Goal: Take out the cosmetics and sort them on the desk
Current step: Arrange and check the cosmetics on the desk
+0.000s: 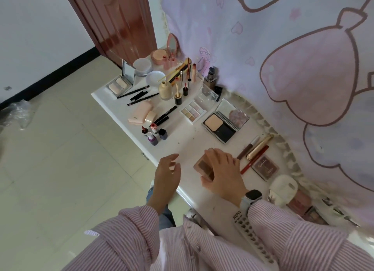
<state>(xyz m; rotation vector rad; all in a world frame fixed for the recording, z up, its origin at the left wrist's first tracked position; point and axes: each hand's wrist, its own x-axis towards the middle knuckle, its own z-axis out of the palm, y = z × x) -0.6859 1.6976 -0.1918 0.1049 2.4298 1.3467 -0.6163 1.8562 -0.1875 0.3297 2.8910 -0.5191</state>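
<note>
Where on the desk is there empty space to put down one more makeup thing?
Bare desk lies between the small nail polish bottles, the open powder compact and the hands. Another strip runs along the near edge by the left hand. The far end, around the beige bottle and upright lip tubes, is crowded.

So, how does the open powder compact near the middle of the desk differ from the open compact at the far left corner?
The middle compact lies with its lid tilted well back; the far-left compact has its mirrored lid standing almost upright. The middle compact's tray holds a beige pan beside a dark compartment; the far-left compact's tray shows only pale powder. The middle compact looks larger, though it is nearer the camera. Both are open rectangular cases on the white desk.
</note>
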